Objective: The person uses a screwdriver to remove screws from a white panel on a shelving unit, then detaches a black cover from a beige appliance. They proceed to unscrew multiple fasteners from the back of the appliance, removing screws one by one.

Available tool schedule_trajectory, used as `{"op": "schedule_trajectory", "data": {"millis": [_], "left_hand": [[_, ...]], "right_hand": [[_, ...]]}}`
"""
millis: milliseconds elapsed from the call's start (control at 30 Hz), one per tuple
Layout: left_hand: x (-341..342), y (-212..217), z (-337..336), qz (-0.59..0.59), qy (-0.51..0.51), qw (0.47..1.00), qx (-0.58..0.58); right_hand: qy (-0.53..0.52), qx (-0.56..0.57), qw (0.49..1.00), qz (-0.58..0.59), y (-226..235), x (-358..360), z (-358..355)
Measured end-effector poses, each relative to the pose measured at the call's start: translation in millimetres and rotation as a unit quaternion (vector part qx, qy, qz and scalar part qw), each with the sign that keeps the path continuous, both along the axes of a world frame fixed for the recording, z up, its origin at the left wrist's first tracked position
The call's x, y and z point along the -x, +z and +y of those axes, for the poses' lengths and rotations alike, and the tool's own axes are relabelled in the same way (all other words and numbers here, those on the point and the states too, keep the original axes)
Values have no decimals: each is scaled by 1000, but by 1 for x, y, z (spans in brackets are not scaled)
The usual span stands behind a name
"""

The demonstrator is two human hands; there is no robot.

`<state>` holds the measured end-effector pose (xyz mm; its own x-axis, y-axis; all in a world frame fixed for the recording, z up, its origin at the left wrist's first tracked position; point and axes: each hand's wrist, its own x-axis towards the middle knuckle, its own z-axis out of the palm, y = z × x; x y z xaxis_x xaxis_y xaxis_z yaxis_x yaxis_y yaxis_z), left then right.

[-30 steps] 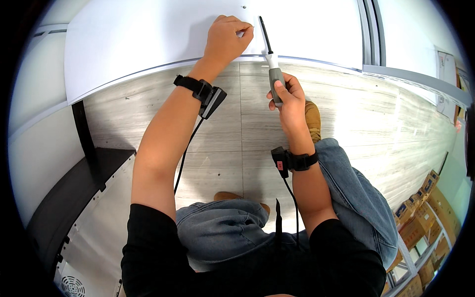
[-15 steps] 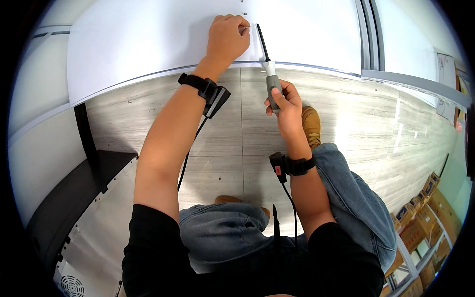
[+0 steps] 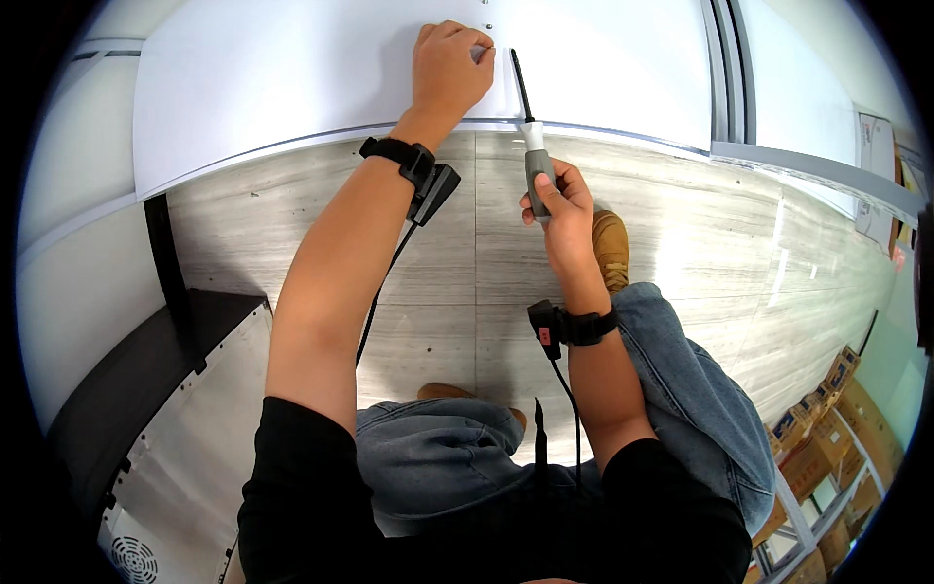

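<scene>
Over the white panel (image 3: 272, 88), my left hand (image 3: 450, 70) is closed in a pinch, fingertips pointing right. Whatever it holds is too small to make out. Two small metal screws (image 3: 488, 26) lie or stand on the panel just beyond those fingertips. My right hand (image 3: 561, 200) is wrapped round the grey and white handle of a screwdriver (image 3: 535, 156), thumb along the grip. Its dark shaft points away from me over the panel's near edge, the tip a little to the right of my left fingertips.
Grey metal rails (image 3: 735, 73) border the panel on the right. A black-edged metal cabinet (image 3: 185, 428) stands at lower left. Cardboard boxes (image 3: 817, 453) are stacked on a rack at lower right. Cables run from the black straps on both wrists.
My left hand has shifted very slightly up and to the right. The screwdriver's tip has moved slightly right, still in my right hand.
</scene>
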<state>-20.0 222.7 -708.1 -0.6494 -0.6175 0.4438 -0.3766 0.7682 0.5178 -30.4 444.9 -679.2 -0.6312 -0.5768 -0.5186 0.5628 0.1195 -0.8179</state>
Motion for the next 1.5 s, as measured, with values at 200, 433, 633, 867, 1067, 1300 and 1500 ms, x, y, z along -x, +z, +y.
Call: {"op": "schedule_trajectory", "data": {"millis": [200, 433, 633, 867, 1067, 1300, 1500], "left_hand": [[-2, -8, 1, 11, 18, 1000, -23], [-69, 11, 5, 80, 37, 982, -169], [-224, 33, 19, 226, 121, 707, -659], [-414, 7, 78, 287, 297, 628, -660], [-458, -21, 116, 355, 412, 553, -631], [-465, -30, 112, 367, 447, 532, -619], [-458, -22, 105, 350, 511, 517, -590]], "right_hand": [[5, 8, 1000, 0, 0, -2, 0], [100, 16, 993, 55, 12, -29, -12], [296, -20, 955, -5, -5, -116, -34], [526, -104, 839, -96, -14, -224, -40], [552, -163, 806, -140, -23, -265, -31], [541, -177, 807, -159, -24, -281, -34], [521, -159, 821, -172, -30, -289, -38]]}}
